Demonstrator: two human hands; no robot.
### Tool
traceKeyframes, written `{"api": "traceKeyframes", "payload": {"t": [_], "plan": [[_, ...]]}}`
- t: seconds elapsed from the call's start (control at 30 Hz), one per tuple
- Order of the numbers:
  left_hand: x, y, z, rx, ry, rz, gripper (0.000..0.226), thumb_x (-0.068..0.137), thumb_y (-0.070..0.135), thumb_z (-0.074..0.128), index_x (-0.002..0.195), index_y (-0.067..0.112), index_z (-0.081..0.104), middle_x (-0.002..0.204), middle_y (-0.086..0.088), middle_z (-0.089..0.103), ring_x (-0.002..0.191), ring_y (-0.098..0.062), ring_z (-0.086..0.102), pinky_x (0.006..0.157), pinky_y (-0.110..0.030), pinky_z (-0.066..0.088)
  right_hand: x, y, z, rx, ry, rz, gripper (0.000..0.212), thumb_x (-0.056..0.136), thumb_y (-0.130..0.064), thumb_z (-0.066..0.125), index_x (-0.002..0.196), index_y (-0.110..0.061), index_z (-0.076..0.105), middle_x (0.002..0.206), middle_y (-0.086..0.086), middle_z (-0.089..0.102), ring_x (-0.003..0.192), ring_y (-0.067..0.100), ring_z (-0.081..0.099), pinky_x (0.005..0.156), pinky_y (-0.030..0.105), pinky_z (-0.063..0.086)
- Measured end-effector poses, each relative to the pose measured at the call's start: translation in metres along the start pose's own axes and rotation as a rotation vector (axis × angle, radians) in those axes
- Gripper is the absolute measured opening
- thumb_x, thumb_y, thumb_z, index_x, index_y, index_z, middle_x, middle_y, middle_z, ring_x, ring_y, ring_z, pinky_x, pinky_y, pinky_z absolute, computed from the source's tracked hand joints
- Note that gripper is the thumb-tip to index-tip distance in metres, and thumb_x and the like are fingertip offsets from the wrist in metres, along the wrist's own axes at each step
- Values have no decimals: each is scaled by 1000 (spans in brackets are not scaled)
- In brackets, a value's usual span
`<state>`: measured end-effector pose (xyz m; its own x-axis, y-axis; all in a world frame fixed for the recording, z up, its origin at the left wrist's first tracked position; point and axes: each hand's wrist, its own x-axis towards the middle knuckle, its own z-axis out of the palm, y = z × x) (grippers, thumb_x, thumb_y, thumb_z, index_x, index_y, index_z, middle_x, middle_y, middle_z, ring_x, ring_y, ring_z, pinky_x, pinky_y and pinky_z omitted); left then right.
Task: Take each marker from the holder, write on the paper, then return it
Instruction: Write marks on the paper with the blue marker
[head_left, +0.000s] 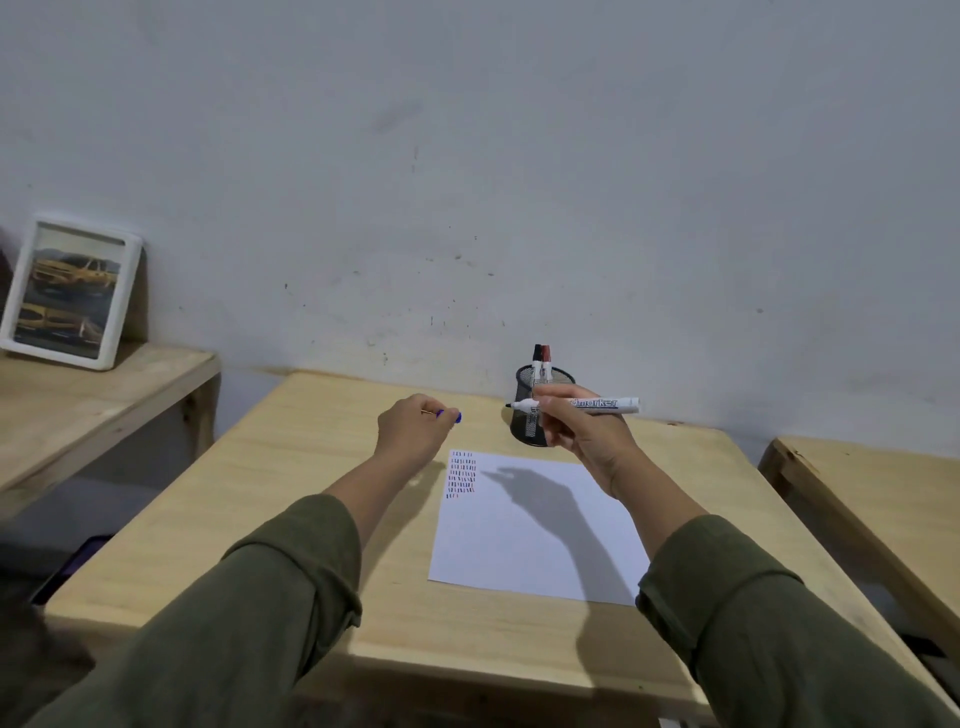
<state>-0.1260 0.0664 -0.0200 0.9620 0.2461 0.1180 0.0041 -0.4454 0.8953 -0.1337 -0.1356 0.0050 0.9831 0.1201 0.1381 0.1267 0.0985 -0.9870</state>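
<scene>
**Uncapped marker held over the paper, cap kept in the other hand**

Head view: nearest the camera, two olive cloth sleeves (270, 597) are seen, soft and creased at the cuffs. The left hand (410, 431) is raised above the counter (311, 519), its fingers (439, 415) pinched together on a small blue cap (451, 415). The right hand (582, 436) is curled round a white plastic marker (576, 405), held level with its dark tip toward the left, in front of the black mesh holder (530, 415).

Two capped markers, one black (536, 358) and one red (546, 358), are left standing in that round holder. The smooth white paper (519, 545) lies flat on pale grained wood; rows of short strokes (462, 475) fill its far left corner.

The writing step is judged to be in hand: the tip must be lowered beneath those rows, then the marker recapped and returned.
</scene>
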Motion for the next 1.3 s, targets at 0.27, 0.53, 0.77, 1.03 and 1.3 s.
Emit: {"api": "traceKeyframes", "payload": {"t": [0.27, 0.53, 0.77, 1.03, 1.3], "plan": [[-7, -46, -4, 36, 46, -61, 12, 82, 16, 63, 78, 5, 67, 60, 5, 50, 61, -15, 51, 43, -5, 35, -11, 42, 10, 35, 81, 83, 13, 85, 1, 60, 92, -6, 70, 63, 7, 54, 52, 15, 47, 53, 18, 47], [-6, -70, 4, 160, -23, -43, 20, 86, 22, 64, 81, 4, 65, 72, -10, 67, 76, -21, 67, 63, -23, 47, -10, 57, 19, 10, 87, 133, 12, 82, -1, 65, 91, -6, 70, 64, 4, 55, 53, 12, 48, 53, 18, 46], [-13, -88, 12, 261, -38, 74, 25, 82, 29, 68, 94, 6, 66, 84, -3, 60, 83, -19, 56, 70, -24, 37, -9, 68, 29, -16, 99, 167, 7, 83, -6, 66, 80, -12, 68, 63, 5, 53, 45, 10, 45, 56, 22, 38], [-24, -97, 16, 530, -41, 80, 79, 71, 64, 59, 134, 21, 41, 134, 3, 49, 132, -20, 36, 108, -39, 24, -12, 83, 39, -16, 96, 231, 3, 84, -11, 67, 82, -9, 69, 68, 8, 61, 47, 12, 52, 47, 19, 44], [-21, -102, 17, 590, -61, 97, 70, 68, 69, 58, 119, 21, 55, 141, 5, 44, 136, -15, 30, 109, -37, 20, -9, 99, 45, -192, 165, 173, 8, 82, -8, 65, 80, -13, 72, 60, -2, 58, 52, 6, 48, 51, 14, 41]]}}
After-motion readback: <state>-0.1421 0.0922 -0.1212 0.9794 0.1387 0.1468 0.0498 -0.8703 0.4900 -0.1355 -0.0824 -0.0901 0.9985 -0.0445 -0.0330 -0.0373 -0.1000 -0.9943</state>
